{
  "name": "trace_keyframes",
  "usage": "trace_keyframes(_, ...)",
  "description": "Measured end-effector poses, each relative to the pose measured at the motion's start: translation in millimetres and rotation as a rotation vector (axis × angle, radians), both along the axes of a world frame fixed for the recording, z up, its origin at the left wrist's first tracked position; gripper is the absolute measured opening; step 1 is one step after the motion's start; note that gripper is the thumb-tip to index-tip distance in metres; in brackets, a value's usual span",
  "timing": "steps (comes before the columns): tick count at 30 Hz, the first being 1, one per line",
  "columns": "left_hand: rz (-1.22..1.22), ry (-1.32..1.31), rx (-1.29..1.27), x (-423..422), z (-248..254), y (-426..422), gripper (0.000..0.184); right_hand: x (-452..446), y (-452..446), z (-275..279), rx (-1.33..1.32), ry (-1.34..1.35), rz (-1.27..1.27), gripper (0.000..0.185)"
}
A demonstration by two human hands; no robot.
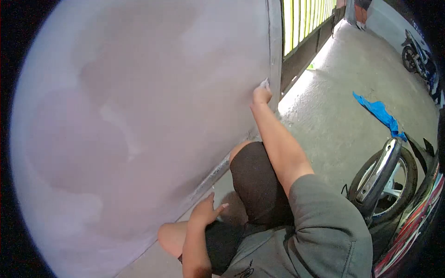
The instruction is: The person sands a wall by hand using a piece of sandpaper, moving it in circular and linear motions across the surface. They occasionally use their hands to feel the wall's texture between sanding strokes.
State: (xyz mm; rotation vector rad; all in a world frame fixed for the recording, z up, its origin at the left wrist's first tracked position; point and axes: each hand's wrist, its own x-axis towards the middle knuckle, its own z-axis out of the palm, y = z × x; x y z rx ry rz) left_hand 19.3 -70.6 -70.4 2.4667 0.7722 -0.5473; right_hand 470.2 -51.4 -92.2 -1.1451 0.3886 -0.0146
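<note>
My right hand [262, 95] is stretched out to the right end of the pale wall [162, 92], closed on a small whitish piece [264, 83] whose kind I cannot make out. It is held against the wall surface, close to the vertical edge strip [274, 51]. Low down, above my lap, my left hand [206, 211] is empty, with thumb and fingers apart. It is nearest to the foot of the wall and my knee. Darker, cloudy patches spread across the wall.
A metal gate [308, 34] adjoins the wall's edge. On the grey concrete floor [324, 116] to the right lies a blue cloth or plastic sheet [378, 110]. A motorcycle wheel [394, 187] stands close on my right, and another motorcycle [417, 58] is farther back.
</note>
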Motion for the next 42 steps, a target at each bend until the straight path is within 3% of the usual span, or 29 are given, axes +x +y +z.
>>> trace_keyframes(7,0.041,-0.001,-0.025,0,2,2,0.094,-12,-9,11,-0.138,-0.157,0.045,0.054)
trace_keyframes(9,0.04,-0.004,-0.013,-3,2,6,0.093,-23,-15,12,0.167,0.164,0.132,0.04)
trace_keyframes(10,0.042,-0.003,-0.019,-5,0,3,0.093,-25,-12,17,0.156,0.167,0.139,0.04)
trace_keyframes(12,0.064,-0.004,-0.029,-5,-2,2,0.093,-24,-2,26,0.004,-0.337,0.036,0.041)
trace_keyframes(16,0.056,-0.013,-0.015,-4,-1,2,0.091,-2,1,5,-0.127,-0.232,-0.04,0.041)
trace_keyframes(18,0.067,-0.017,-0.017,-3,6,3,0.091,0,-5,3,0.109,-0.02,0.064,0.041)
trace_keyframes(19,0.075,-0.007,-0.03,-4,8,0,0.091,-10,-11,17,0.096,-0.018,0.064,0.041)
trace_keyframes(21,0.081,0.008,-0.047,0,9,0,0.091,-38,-23,63,-0.196,-0.275,0.151,0.04)
trace_keyframes(24,0.07,-0.001,-0.04,1,12,-2,0.09,-25,-21,50,-0.41,-0.368,0.115,0.038)
trace_keyframes(25,0.058,-0.027,-0.036,1,14,-2,0.089,-11,-10,33,-0.405,-0.368,0.11,0.038)
trace_keyframes(27,0.056,-0.027,0.004,-2,6,1,0.086,17,9,-11,-0.151,-0.356,-0.136,0.042)
trace_keyframes(28,0.055,-0.02,0.036,-4,1,2,0.083,4,-3,6,-0.162,-0.354,-0.138,0.042)
trace_keyframes(30,0.055,-0.025,0.028,-4,-5,3,0.083,-39,-26,61,-0.3,-0.464,0.178,0.041)
trace_keyframes(31,0.059,-0.036,0.039,-4,-7,4,0.082,-37,-20,57,-0.305,-0.458,0.177,0.041)
trace_keyframes(33,0.048,-0.057,0.025,-5,-8,2,0.082,-29,-5,56,-0.338,-0.854,-0.091,0.041)
trace_keyframes(34,0.042,-0.084,0.012,-5,-5,2,0.082,-22,-7,47,-0.327,-0.855,-0.097,0.041)
trace_keyframes(36,0.054,-0.038,0.049,-4,4,0,0.082,-7,-17,27,-0.211,-0.194,0.12,0.041)
trace_keyframes(37,0.066,0.014,0.069,-3,6,-1,0.082,-3,-10,16,-0.207,-0.202,0.122,0.041)
trace_keyframes(39,0.079,0.011,0.057,-5,3,1,0.082,3,-3,-5,-0.156,-0.302,-0.027,0.041)
trace_keyframes(40,0.089,0.012,0.051,-5,1,2,0.083,-5,-9,10,-0.157,-0.304,-0.025,0.041)
trace_keyframes(42,0.08,-0.01,0.043,-5,-1,1,0.083,-32,-23,59,-0.319,-0.731,0.03,0.04)
